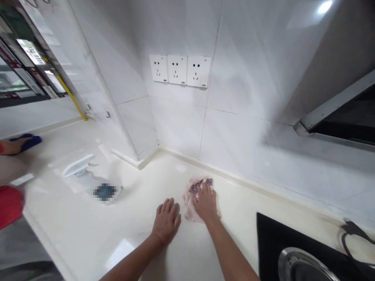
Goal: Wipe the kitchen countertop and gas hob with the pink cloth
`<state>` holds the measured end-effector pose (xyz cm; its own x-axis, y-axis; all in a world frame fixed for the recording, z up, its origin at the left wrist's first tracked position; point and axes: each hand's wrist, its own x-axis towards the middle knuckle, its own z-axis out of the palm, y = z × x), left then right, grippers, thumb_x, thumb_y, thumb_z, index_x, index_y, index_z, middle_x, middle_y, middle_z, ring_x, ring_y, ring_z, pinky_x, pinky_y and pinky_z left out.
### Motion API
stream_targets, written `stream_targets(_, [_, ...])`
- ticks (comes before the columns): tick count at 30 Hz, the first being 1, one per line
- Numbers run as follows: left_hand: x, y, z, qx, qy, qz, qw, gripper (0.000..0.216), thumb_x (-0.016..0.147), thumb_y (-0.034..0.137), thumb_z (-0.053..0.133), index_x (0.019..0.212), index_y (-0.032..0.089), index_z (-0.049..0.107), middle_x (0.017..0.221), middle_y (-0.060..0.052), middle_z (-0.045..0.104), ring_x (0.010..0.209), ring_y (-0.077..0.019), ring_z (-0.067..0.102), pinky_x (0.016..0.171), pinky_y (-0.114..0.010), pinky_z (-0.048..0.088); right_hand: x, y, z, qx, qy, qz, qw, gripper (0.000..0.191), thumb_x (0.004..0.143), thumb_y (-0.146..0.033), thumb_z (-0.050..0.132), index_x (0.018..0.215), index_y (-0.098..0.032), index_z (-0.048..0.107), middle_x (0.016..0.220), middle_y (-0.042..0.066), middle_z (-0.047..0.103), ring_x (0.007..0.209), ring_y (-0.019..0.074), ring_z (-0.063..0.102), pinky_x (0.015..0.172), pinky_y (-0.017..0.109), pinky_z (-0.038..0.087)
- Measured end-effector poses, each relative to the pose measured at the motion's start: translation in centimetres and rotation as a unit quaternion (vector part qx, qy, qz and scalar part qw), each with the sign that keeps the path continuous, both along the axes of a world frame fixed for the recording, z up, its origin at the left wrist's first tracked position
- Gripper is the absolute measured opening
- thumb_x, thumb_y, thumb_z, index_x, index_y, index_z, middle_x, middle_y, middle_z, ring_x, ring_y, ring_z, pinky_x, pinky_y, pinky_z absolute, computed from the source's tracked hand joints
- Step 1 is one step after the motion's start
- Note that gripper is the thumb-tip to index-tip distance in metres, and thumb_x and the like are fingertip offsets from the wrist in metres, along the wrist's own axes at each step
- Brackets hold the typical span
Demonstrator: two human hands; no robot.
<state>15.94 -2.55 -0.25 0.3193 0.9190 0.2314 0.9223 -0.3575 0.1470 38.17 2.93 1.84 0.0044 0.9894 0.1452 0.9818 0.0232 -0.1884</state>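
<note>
My right hand [206, 201] rests on a pale pink cleaning cloth [191, 214] with purple print, pressing it against the white countertop [140, 234] with its fingers over the top. The cloth lies bunched close to the wall's base. Just left of it, my left hand [166, 220] lies palm down on the counter, fingers out and holding nothing. Farther left is a white spray bottle [89, 179] with a trigger head; its label is blurred out.
A black cooktop [272, 242] with a metal burner ring is at lower right, a dark cable [357, 238] beside it. Three white sockets [177, 70] sit on the tiled wall. Another person's forearm [11, 147], near something blue, and red clothing [10, 207] show at left.
</note>
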Motion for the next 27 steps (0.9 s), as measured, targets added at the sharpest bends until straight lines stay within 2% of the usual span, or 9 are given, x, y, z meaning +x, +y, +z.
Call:
stream_targets(7, [0.0,0.1,0.0,-0.003,-0.007,-0.004,1.000,0.043,0.102,0.035,0.048,0.139,0.019,0.063,0.154,-0.018,0.054,0.147,-0.0355,0.042,0.116,-0.055,0.036,8.4,-1.4,-0.7,0.012,-0.028,-0.147,0.989,0.056,0.101,-0.040,0.038,0.150,-0.019,0.053,0.163,0.017,0.042,0.152,0.0331,0.032,0.121,0.057,0.025])
stream_targets(12, [0.0,0.2,0.0,-0.004,-0.014,-0.002,1.000,0.043,0.101,0.034,0.049,0.139,0.020,0.064,0.154,-0.017,0.055,0.147,-0.0350,0.043,0.116,-0.055,0.036,11.2,-5.3,-1.5,0.024,-0.049,-0.202,0.978,0.058,0.102,-0.042,0.032,0.148,-0.014,0.055,0.160,0.020,0.045,0.151,0.0356,0.032,0.118,0.059,0.028])
stream_targets(15, [0.1,0.2,0.1,-0.010,-0.009,0.000,1.000,0.043,0.101,0.035,0.049,0.139,0.020,0.064,0.155,-0.017,0.055,0.147,-0.0351,0.043,0.117,-0.055,0.036,10.5,-8.6,-2.1,0.028,-0.063,-0.202,0.977,0.061,0.102,-0.043,0.029,0.149,-0.013,0.054,0.161,0.020,0.045,0.151,0.0370,0.033,0.118,0.061,0.028])
stream_targets(20, [0.0,0.3,0.0,-0.011,-0.019,0.002,1.000,0.043,0.101,0.035,0.048,0.138,0.019,0.065,0.155,-0.017,0.055,0.147,-0.0352,0.043,0.117,-0.055,0.035,6.9,-13.8,-2.9,0.036,-0.070,-0.173,0.982,0.058,0.101,-0.042,0.033,0.147,-0.015,0.058,0.161,0.019,0.046,0.151,0.0373,0.037,0.119,0.061,0.030])
stream_targets(24, [-0.1,0.4,-0.1,-0.003,-0.025,0.002,1.000,0.044,0.101,0.035,0.048,0.137,0.019,0.066,0.154,-0.017,0.056,0.146,-0.0352,0.044,0.117,-0.055,0.036,4.6,-16.8,-4.1,0.047,-0.032,-0.131,0.990,0.057,0.100,-0.045,0.039,0.147,-0.020,0.058,0.164,0.015,0.044,0.151,0.0380,0.039,0.120,0.064,0.031])
stream_targets(27, [0.0,0.5,-0.1,0.000,-0.017,0.004,1.000,0.044,0.100,0.034,0.048,0.137,0.019,0.065,0.154,-0.017,0.056,0.145,-0.0349,0.045,0.116,-0.055,0.036,4.1,-18.5,-5.1,0.030,-0.001,-0.078,0.997,0.055,0.100,-0.050,0.043,0.149,-0.028,0.058,0.165,0.009,0.042,0.151,0.0375,0.041,0.119,0.065,0.035])
